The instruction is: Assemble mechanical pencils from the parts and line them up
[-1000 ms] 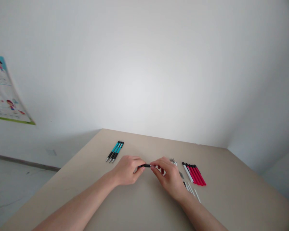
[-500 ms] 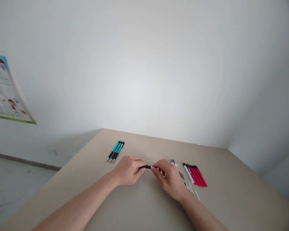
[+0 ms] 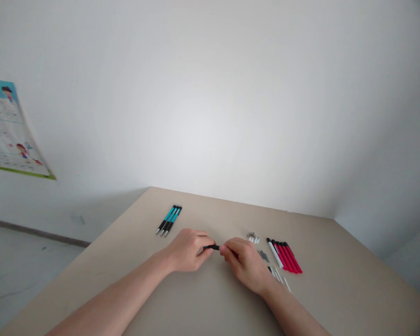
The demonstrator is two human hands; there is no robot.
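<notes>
My left hand point(image 3: 187, 250) and my right hand point(image 3: 245, 262) meet over the middle of the beige table point(image 3: 203, 298). Both pinch a short black pen part point(image 3: 213, 247) that shows between their fingertips. The fingers of both hands are curled closed around it. Three teal-and-black pens point(image 3: 169, 220) lie side by side to the left, beyond my left hand. A row of red pen barrels point(image 3: 287, 256) with one white one lies to the right of my right hand.
Small metal bits point(image 3: 252, 237) and a grey cluster point(image 3: 264, 255) lie between my right hand and the red barrels. Thin white refills point(image 3: 279, 276) lie by my right wrist. A poster point(image 3: 7, 135) hangs on the left wall.
My hands have closed in on each other, so less of the black part shows between them. The thin light tip seen earlier by my right fingers is now hidden.
</notes>
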